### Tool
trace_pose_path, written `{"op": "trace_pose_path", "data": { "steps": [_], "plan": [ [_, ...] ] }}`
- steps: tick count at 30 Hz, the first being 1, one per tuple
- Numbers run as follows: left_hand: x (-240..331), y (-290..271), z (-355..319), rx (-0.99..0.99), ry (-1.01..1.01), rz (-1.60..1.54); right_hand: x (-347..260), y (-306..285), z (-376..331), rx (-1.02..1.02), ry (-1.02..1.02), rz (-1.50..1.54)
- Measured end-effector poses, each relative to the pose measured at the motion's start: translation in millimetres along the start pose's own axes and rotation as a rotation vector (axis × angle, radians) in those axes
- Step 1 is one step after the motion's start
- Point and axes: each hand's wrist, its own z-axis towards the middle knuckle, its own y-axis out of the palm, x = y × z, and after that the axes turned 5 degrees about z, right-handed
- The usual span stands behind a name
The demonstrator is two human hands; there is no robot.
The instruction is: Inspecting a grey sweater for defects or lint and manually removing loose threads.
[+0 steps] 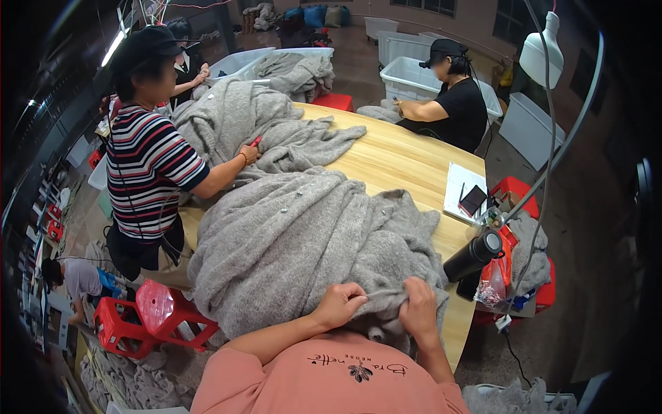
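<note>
A large heap of grey knitted fabric (296, 228) covers the near part of the table, with a few small shiny spots on it. At its near edge my left hand (340, 305) pinches the grey knit between thumb and fingers. My right hand (418, 314) is closed on the same cloth a little to the right, and a short stretch of it runs between the two hands. Which part of a garment this is, I cannot tell.
The wooden table (393, 165) carries a black thermos (473, 254) and a notebook (455, 186) with a phone (473, 200) at right. A person in stripes (148, 159) works at left, another in black (458, 103) across. Red stools (172, 310) stand at left; a lamp (541, 55) hangs at right.
</note>
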Motion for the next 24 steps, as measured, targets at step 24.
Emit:
{"op": "trace_pose_path", "data": {
  "steps": [24],
  "plan": [
    [15.3, -10.1, 5.3, -0.310, -0.085, -0.417, -54.6, -0.9, 2.3, -0.323, 0.272, 0.761]
  ]
}}
